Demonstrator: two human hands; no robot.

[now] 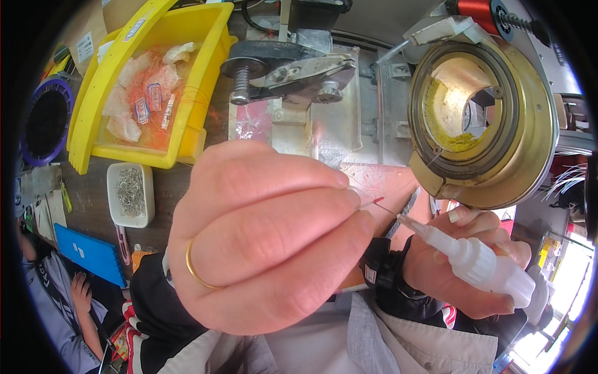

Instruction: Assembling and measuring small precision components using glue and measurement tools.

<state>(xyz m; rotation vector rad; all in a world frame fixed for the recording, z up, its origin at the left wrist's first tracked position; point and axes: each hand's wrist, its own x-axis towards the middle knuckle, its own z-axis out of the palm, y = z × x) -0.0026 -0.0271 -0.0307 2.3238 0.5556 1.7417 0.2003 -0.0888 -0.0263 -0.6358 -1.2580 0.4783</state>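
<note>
My left hand [261, 243], with a gold-coloured ring on one finger, fills the middle of the view. Its fingertips pinch a thin wire-like piece [387, 207] that has a short red section. How much of this piece lies inside the fingers is hidden. My right hand [433, 274] is wrapped round a white squeeze dropper bottle [479, 268], tilted with its narrow nozzle toward the left. The nozzle tip meets or nearly meets the free end of the thin piece; I cannot tell which.
A metal clamp mechanism [305, 71] stands beyond my left hand. A large brass ring housing [542, 134] sits at right. At left are a yellow bin [215, 68] with orange threads, a white dish [149, 215] of small metal pieces, and a blue box [90, 252] near another person's hand [81, 292].
</note>
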